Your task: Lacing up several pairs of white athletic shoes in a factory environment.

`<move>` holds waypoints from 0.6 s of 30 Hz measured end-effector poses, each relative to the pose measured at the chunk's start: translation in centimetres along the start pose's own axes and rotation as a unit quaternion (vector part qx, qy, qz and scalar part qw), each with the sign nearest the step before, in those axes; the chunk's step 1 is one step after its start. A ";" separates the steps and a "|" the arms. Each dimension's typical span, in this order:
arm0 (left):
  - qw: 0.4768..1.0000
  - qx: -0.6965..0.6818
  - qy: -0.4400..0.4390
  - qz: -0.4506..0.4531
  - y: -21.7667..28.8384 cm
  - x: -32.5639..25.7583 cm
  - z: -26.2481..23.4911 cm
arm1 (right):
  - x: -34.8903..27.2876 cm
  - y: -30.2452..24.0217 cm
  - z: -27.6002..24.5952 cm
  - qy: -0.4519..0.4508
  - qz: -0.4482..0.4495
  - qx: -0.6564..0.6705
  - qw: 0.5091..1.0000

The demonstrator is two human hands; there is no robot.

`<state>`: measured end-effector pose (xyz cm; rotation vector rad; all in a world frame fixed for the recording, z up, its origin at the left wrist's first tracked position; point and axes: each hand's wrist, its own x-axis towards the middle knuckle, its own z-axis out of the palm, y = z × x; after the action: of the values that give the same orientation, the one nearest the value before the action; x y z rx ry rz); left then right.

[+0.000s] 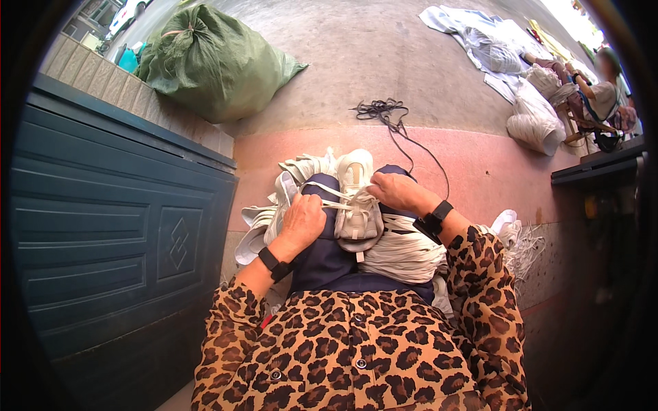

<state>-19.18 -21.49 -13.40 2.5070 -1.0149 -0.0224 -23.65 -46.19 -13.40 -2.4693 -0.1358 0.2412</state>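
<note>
Gripping white lace (334,205) in left hand (303,222), pinching more in right hand (401,192), with a pale shoe (358,231) between both (and bundled laces (404,258) just below the right).

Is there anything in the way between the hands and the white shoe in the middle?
Nothing visible. The right hand is right at the white shoe; only thin white laces cross the gap to the left hand.
</note>
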 end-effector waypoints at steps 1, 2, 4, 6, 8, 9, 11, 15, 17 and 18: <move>1.000 0.000 0.000 0.000 0.0 -0.1 0.1 | 0.3 0.1 0.1 -0.008 0.020 -0.037 0.999; 1.000 -0.003 -0.006 -0.002 0.1 -0.1 0.1 | 0.5 0.2 0.1 -0.014 0.016 -0.034 0.999; 1.000 -0.006 -0.011 -0.005 0.1 -0.3 0.2 | 1.1 0.3 -0.1 -0.083 0.077 -0.025 0.993; 1.000 -0.014 -0.017 -0.007 0.1 -0.5 0.2 | 1.4 0.4 -0.8 -0.112 0.093 0.033 0.989; 1.000 -0.019 -0.012 -0.011 0.0 -0.6 0.3 | 1.5 0.4 -1.7 -0.154 0.137 0.114 0.972; 1.000 -0.024 -0.003 -0.010 0.0 -0.6 0.3 | 1.4 0.3 -2.2 -0.162 0.133 0.122 0.970; 0.999 -0.029 -0.009 -0.017 -0.1 -0.7 0.4 | 1.2 0.0 -3.1 -0.168 0.129 0.138 0.968; 0.999 -0.032 -0.013 -0.018 -0.2 -0.7 0.5 | 0.8 -1.0 -4.7 -0.153 0.149 0.155 0.965; 0.999 -0.037 -0.009 -0.020 -0.2 -0.7 0.4 | 0.3 -1.2 -5.4 -0.167 0.118 0.114 0.972; 0.999 -0.036 -0.004 -0.016 -0.2 -0.7 0.3 | 0.2 -1.4 -5.5 -0.180 0.086 0.071 0.977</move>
<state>-19.62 -21.00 -13.89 2.4595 -0.9615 -0.0772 -22.37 -48.34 -8.35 -2.2748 -0.0538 0.7473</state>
